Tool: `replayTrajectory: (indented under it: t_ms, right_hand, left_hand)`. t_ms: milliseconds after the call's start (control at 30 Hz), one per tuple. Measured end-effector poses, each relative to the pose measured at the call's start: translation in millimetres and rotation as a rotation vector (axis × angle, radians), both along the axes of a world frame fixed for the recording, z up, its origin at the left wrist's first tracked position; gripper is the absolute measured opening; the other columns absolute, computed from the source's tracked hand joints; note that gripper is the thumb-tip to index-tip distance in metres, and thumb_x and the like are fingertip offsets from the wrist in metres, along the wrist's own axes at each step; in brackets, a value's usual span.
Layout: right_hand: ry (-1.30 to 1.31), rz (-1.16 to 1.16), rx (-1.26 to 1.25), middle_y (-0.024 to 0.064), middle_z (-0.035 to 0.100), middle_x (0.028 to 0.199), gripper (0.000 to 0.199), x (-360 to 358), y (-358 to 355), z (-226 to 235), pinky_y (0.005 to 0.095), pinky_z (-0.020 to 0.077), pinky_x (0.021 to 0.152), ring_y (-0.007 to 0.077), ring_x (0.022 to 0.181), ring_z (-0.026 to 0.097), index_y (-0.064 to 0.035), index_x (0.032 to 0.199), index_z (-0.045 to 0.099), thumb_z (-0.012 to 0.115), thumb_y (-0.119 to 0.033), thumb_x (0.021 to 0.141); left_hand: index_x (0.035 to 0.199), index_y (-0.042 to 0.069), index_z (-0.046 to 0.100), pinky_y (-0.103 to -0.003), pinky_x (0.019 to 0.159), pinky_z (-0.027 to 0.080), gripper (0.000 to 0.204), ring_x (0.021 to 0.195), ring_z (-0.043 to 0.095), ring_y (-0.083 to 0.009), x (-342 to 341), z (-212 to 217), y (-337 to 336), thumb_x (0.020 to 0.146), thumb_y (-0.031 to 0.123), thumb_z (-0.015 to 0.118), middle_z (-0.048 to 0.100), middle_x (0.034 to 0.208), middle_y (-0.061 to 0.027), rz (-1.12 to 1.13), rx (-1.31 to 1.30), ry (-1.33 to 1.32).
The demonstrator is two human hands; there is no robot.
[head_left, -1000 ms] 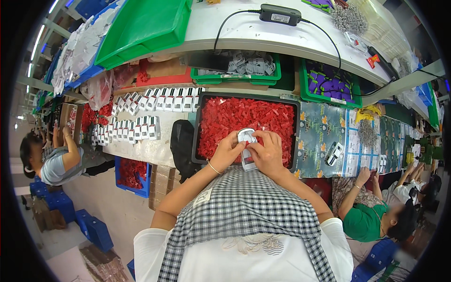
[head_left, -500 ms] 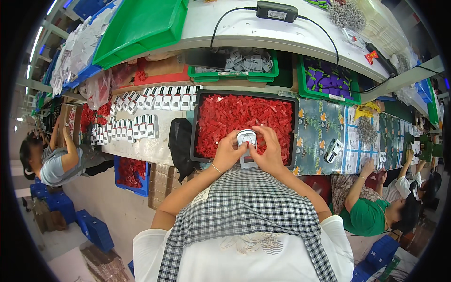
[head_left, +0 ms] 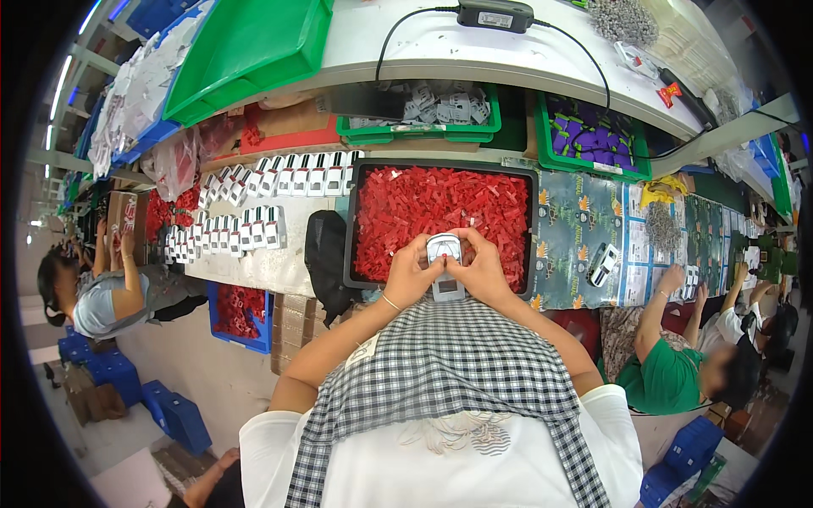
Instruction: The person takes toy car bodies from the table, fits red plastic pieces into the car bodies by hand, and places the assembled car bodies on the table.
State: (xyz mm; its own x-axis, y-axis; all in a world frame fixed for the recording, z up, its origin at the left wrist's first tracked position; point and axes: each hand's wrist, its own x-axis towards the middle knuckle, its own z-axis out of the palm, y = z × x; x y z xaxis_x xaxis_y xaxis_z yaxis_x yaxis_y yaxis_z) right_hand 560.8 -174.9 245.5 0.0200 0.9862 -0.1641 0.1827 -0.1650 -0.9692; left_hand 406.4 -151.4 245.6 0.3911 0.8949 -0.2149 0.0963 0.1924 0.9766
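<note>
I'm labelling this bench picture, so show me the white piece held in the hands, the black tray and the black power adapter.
White piece [head_left: 444, 247]: head view, on its upper part.
Black tray [head_left: 533, 224]: head view, on its right rim.
Black power adapter [head_left: 495, 13]: head view, on its casing.

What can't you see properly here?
- Head view: sides of the white-and-grey plastic object, hidden by the person's hands.
- Head view: floor of the black rectangular tray, buried under small red plastic pieces.
- Head view: far end of the green plastic bin, cut off by the upper edge.
</note>
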Motion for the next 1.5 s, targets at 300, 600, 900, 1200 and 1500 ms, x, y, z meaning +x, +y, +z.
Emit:
replayTrajectory:
  t_ms: [300,600,900,1200,1500]
  right_hand:
    - [0.085,-0.008,-0.041,0.0119,0.061,0.097,0.031,-3,2,-18,0.0314,0.0467,0.08,0.0186,0.091,0.06,0.0012,0.103,0.054,0.063,0.0,0.073]
    - [0.29,0.039,-0.086,0.0074,0.06,0.097,0.032,-12,15,-31,0.0264,0.0472,0.079,0.0121,0.088,0.058,0.003,0.108,0.052,0.059,0.005,0.077]
    - [0.331,0.055,-0.155,0.0078,0.061,0.096,0.032,-36,34,-34,0.0269,0.0477,0.078,0.0139,0.088,0.059,0.0024,0.108,0.053,0.059,0.004,0.076]
    - [0.37,0.076,-0.1,0.0068,0.054,0.113,0.036,-93,82,-3,0.0243,0.046,0.078,0.0115,0.091,0.055,-0.0031,0.12,0.051,0.061,-0.009,0.086]
    - [0.205,0.071,-0.298,0.0044,0.059,0.107,0.031,-64,65,-26,0.0245,0.0454,0.073,0.012,0.093,0.056,-0.0039,0.117,0.055,0.059,-0.011,0.087]
  left_hand:
    - [0.102,-0.004,0.053,-0.024,0.068,0.05,0.021,0.078,0.062,-0.0099,-2,-12,1,0.082,0.0,0.056,0.064,0.088,-0.0075,0.0,-0.031,-0.031]
    - [0.108,-0.005,0.053,-0.025,0.072,0.05,0.028,0.081,0.062,-0.0109,-13,-18,8,0.081,-0.002,0.057,0.064,0.089,-0.0075,0.056,-0.089,-0.046]
    - [0.107,-0.002,0.055,-0.027,0.075,0.049,0.029,0.087,0.06,-0.0128,-33,-35,15,0.079,0.003,0.061,0.064,0.091,-0.0068,0.176,-0.008,-0.022]
    - [0.11,0.004,0.054,-0.029,0.064,0.053,0.029,0.077,0.064,-0.0155,-106,-33,51,0.091,0.025,0.057,0.062,0.093,-0.006,0.4,-0.586,-0.552]
    - [0.124,0.0,0.041,-0.047,0.088,0.04,0.053,0.101,0.049,-0.0415,-282,-214,112,0.082,0.025,0.061,0.049,0.111,-0.0265,0.784,0.382,0.917]
